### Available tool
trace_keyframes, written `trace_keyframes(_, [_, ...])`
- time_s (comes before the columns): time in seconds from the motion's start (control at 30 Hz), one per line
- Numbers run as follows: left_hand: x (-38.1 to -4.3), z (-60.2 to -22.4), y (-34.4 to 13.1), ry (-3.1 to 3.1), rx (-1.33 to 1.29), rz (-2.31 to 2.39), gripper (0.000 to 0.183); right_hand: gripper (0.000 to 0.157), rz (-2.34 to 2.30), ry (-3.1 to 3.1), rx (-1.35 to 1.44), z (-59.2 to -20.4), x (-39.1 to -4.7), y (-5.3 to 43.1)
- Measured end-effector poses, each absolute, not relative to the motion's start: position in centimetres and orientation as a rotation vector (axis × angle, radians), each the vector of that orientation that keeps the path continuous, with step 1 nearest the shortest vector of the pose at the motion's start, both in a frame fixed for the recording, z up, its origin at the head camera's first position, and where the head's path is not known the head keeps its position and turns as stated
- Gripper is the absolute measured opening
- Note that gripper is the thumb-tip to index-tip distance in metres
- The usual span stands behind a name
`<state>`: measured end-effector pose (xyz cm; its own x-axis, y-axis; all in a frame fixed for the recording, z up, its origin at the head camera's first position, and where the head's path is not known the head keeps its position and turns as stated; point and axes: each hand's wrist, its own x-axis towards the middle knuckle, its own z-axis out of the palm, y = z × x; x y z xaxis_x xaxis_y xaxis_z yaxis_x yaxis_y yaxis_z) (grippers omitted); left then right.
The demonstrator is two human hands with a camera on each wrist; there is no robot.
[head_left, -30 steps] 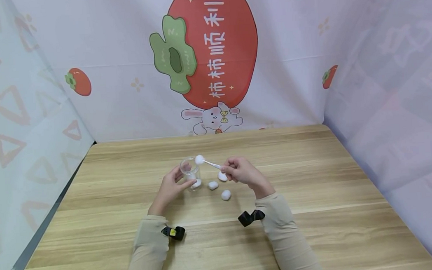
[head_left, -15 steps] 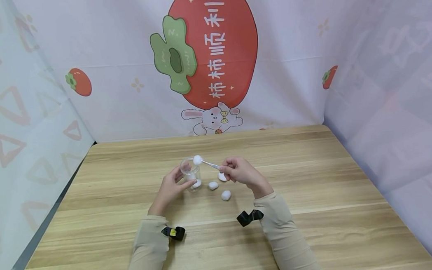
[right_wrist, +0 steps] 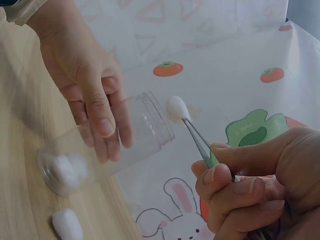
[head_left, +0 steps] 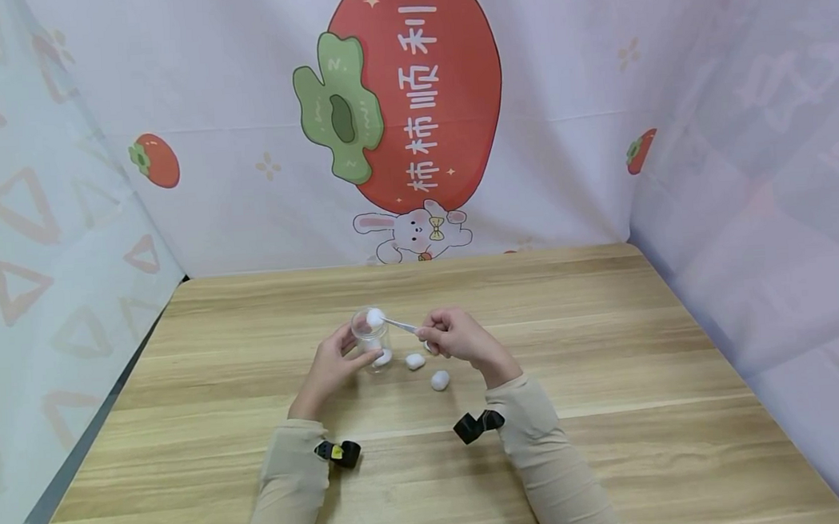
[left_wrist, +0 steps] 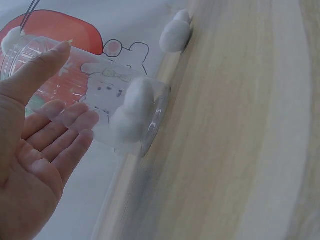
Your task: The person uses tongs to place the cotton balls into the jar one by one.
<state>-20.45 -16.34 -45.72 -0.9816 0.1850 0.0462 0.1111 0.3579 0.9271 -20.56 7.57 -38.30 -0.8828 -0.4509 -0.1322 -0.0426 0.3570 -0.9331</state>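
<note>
A clear plastic jar (head_left: 371,341) stands upright on the table, my left hand (head_left: 330,364) gripping its side between thumb and fingers. White cotton balls (left_wrist: 131,112) lie at its bottom. With my right hand (head_left: 460,340) I hold metal tweezers (right_wrist: 196,141), thumb and fingers pinching them. Their tips clasp one cotton ball (right_wrist: 177,108), which is at the jar's open mouth; the right wrist view shows it just outside the rim. Beside the jar lie two loose cotton balls, a nearer one (head_left: 439,380) and a farther one (head_left: 414,362). A third is mostly hidden behind my right hand.
The wood-grain table (head_left: 614,378) extends around both hands. A printed white curtain (head_left: 235,81) hangs at its back edge, and pale cloths close in both sides. Black camera mounts (head_left: 480,426) are worn on the wrists.
My right hand has moved slightly left and down, bringing the tweezed cotton ball from beside the jar's rim to over its mouth. The left hand and jar have stayed in place.
</note>
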Motion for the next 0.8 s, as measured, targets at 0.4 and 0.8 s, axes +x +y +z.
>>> trace_keyframes(0.4, [-18.5, -42.0, -15.6, 2.513, 0.275, 1.699, 0.065, 0.018, -1.518, 2.247, -0.413, -38.6, -20.5, 6.9])
trace_keyframes(0.8, [-20.6, -46.1, -16.6, 2.525, 0.279, 1.725, 0.072, 0.019, -1.502, 2.247, -0.415, -38.8, -20.7, 6.8])
